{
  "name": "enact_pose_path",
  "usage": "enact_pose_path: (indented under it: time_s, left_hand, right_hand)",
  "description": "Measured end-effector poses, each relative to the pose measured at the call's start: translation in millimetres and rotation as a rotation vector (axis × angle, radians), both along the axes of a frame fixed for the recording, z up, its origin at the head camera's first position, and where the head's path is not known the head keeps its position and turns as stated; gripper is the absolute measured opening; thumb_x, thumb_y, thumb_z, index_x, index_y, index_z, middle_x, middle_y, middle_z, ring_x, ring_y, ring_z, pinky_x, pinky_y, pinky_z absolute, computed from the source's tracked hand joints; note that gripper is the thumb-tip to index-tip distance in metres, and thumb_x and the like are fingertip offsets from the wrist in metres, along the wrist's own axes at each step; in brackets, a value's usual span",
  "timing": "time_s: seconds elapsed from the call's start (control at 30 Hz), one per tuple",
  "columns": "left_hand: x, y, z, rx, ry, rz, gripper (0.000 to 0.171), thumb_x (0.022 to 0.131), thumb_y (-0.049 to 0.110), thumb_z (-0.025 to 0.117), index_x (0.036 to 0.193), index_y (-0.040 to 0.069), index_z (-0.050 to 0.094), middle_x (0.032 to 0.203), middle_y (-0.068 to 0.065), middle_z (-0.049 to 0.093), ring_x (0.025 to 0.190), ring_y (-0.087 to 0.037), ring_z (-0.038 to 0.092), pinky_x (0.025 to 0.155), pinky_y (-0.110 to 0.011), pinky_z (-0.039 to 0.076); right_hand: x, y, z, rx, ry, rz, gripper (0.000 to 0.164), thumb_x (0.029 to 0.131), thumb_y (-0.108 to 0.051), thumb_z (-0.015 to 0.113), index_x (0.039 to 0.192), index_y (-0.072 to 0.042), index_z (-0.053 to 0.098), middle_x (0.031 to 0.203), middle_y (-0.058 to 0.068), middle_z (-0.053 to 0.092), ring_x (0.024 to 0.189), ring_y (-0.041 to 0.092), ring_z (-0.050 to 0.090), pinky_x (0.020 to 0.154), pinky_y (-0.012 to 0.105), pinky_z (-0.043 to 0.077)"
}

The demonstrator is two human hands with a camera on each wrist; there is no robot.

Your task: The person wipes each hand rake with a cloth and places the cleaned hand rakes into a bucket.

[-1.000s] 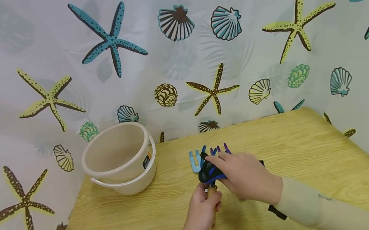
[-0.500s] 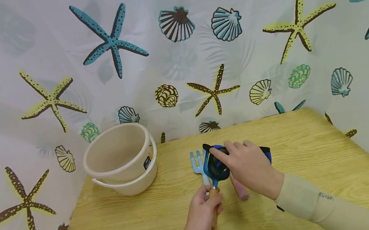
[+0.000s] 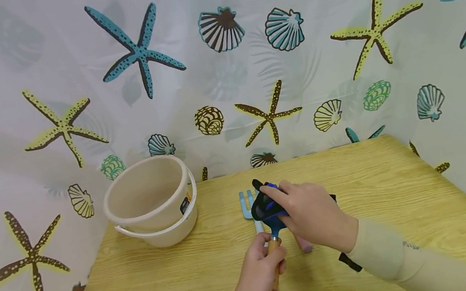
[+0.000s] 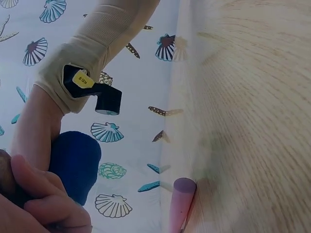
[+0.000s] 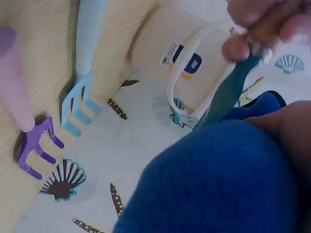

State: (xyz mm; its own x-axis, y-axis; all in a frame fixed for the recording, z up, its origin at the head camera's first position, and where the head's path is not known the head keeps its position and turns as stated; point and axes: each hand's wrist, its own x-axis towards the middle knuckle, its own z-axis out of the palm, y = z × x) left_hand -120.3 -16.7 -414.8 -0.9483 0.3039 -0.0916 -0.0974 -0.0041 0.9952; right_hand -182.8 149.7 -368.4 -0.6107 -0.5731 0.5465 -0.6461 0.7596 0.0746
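Observation:
In the head view my left hand [image 3: 254, 273] grips the wooden handle of a hand trowel [image 3: 275, 227], its blue blade pointing away from me. My right hand [image 3: 314, 213] holds a fuzzy blue and black cloth [image 3: 263, 206] against the blade, covering most of it. From the right wrist, the cloth [image 5: 214, 179] bulges large in front, and the teal blade [image 5: 228, 92] runs down behind it. Fingers of the left hand [image 5: 257, 19] wrap the handle near the metal collar. The left wrist view shows a rounded end of the blue cloth [image 4: 75, 162] below the right wrist.
Just beyond my hands a light blue hand fork [image 3: 246, 205] lies on the wooden table [image 3: 167, 282]. Beside it is a purple rake [image 5: 36, 145] with a pink handle [image 5: 17, 82]. A cream bucket [image 3: 156, 236] stands at the back left, against the shell-printed curtain [image 3: 206, 80].
The cloth in my right hand has shifted over the trowel blade, hiding more of it than half a second ago. The trowel has moved slightly right in my left hand.

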Motion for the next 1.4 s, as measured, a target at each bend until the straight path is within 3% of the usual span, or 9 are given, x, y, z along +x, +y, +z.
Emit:
enact_pose_path:
  time_s: [0.23,0.37,0.67,0.83,0.9,1.13,1.27,1.4]
  left_hand:
    - [-5.9,0,-3.9,-0.031,-0.033,0.005,0.022,0.088,0.015,0.058,0.103,0.003,0.047,0.059,-0.001,0.050,0.046,-0.011,0.038,0.028,-0.021,0.028]
    - [-8.7,-1,-6.5,-0.041,-0.027,0.009,0.025,0.088,0.014,0.058,0.106,0.002,0.048,0.060,-0.002,0.050,0.047,-0.011,0.040,0.028,-0.022,0.029]
    - [-2.9,-3,-10.6,-0.148,0.067,0.011,0.017,0.086,0.010,0.057,0.101,0.003,0.054,0.055,0.001,0.049,0.038,-0.009,0.035,0.030,-0.020,0.030]
    - [-1.9,-3,-12.5,-0.137,0.098,0.007,0.014,0.086,0.006,0.055,0.099,0.002,0.054,0.056,0.000,0.049,0.043,-0.011,0.040,0.038,-0.021,0.028]
    - [-1.6,-2,-11.6,-0.128,0.082,0.007,0.014,0.087,0.007,0.055,0.099,0.001,0.053,0.057,0.001,0.048,0.043,-0.011,0.038,0.037,-0.020,0.028]
    - [-1.7,1,-10.2,-0.128,0.001,-0.013,0.019,0.089,0.014,0.056,0.101,0.000,0.050,0.057,0.001,0.049,0.039,-0.009,0.031,0.029,-0.020,0.027]
    - [-2.6,2,-9.6,-0.130,0.005,-0.016,0.019,0.089,0.014,0.055,0.103,0.002,0.052,0.058,0.002,0.050,0.036,-0.008,0.031,0.027,-0.020,0.030]
    - [-4.0,4,-11.4,-0.134,0.033,-0.013,0.016,0.090,0.012,0.054,0.103,0.004,0.054,0.058,0.001,0.051,0.032,-0.008,0.031,0.027,-0.020,0.032]
  right_hand:
    - [7.8,-8,1.2,0.005,-0.139,0.062,0.057,0.072,-0.026,0.081,0.125,-0.019,0.061,0.099,0.008,0.066,0.064,0.017,0.061,0.051,0.034,0.055]
    - [10.2,-9,3.1,0.032,-0.189,0.102,0.049,0.077,-0.027,0.077,0.124,-0.022,0.062,0.102,0.007,0.066,0.063,0.016,0.061,0.047,0.033,0.054]
    - [-3.4,-12,-4.2,0.076,-0.079,0.003,0.056,0.070,-0.024,0.081,0.123,-0.019,0.063,0.083,0.002,0.058,0.050,0.010,0.048,0.042,0.026,0.048]
    - [-10.1,-11,-6.3,0.099,0.048,-0.041,0.054,0.074,-0.022,0.076,0.125,-0.016,0.061,0.084,0.008,0.059,0.047,0.015,0.046,0.043,0.031,0.048]
    - [-11.6,-11,-6.8,0.101,0.053,-0.041,0.054,0.074,-0.022,0.076,0.125,-0.017,0.061,0.083,0.008,0.058,0.046,0.015,0.045,0.042,0.031,0.048]
    - [-5.1,-7,-3.1,0.090,-0.154,0.015,0.048,0.072,-0.023,0.081,0.117,-0.023,0.066,0.081,-0.002,0.058,0.050,0.008,0.048,0.039,0.024,0.046]
    - [3.2,-8,4.3,0.115,-0.250,0.052,0.045,0.077,-0.022,0.077,0.120,-0.025,0.065,0.094,-0.001,0.065,0.059,0.010,0.057,0.043,0.026,0.049]
    - [9.7,-12,10.5,0.132,-0.270,0.060,0.045,0.077,-0.020,0.075,0.121,-0.025,0.065,0.102,-0.001,0.066,0.063,0.012,0.060,0.045,0.029,0.052]
